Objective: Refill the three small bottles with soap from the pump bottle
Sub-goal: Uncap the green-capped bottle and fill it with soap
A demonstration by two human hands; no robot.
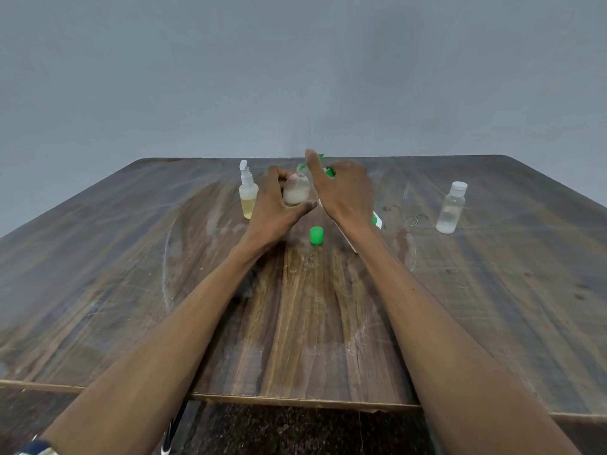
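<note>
While a green cap (316,235) lies loose on the table (131,307) nearest the viewer, the middle refill is judged under way. Just beyond it, an uncapped small bottle (296,191), part full of whitish soap, is gripped by the left hand (274,205). Beside it, the pump bottle (377,220), white with green, is tilted and grasped by the right hand (343,192), thumb raised. Next, the spout must be held over the mouth. Farther out, a yellowish bottle (248,195) and a clear bottle (450,208) are left standing, well apart.
</note>
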